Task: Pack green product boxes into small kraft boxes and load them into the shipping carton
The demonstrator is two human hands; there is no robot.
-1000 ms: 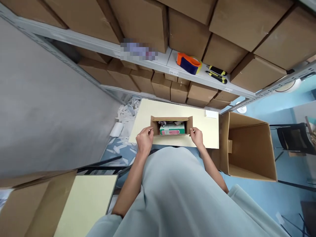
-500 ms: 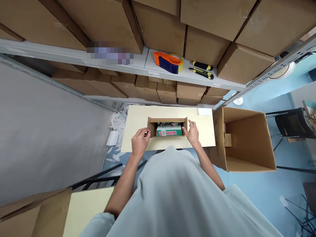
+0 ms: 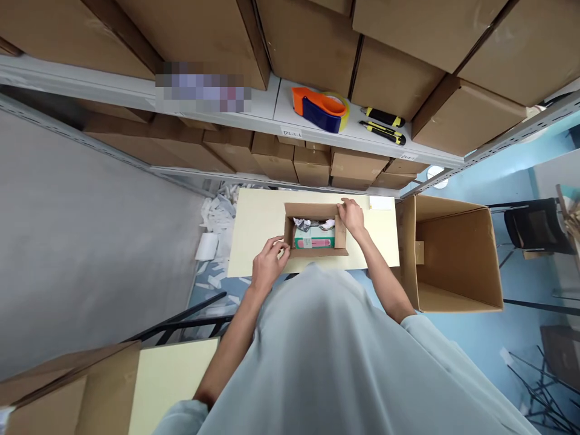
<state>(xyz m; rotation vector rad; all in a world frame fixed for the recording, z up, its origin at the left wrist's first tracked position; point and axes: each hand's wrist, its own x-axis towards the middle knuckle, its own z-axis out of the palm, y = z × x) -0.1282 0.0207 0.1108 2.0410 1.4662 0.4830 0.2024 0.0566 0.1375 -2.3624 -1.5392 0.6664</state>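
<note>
A small cardboard box (image 3: 312,210) stands with its top open on the cream table in front of me. Inside lies a green-and-white packet (image 3: 314,241) with a pink item pictured or showing on its front. Crumpled grey and white wrapping (image 3: 309,224) is tucked behind the packet. My left hand (image 3: 270,261) is closed on the box's near left corner, thumb and fingers pinched at the edge. At the far right corner, my right hand (image 3: 351,215) grips the edge with curled fingers, beside the right flap.
A large open carton (image 3: 457,254) with a small box in it stands right of the table (image 3: 254,217). Above, a shelf (image 3: 272,112) holds cartons, a tape dispenser (image 3: 321,110) and box cutters (image 3: 384,124). Paper scraps and a white roll (image 3: 207,246) lie at left.
My right hand has moved from the box's right side to its far right corner. My left hand has shifted to the near left corner. The box looks turned slightly, its inside more visible.
</note>
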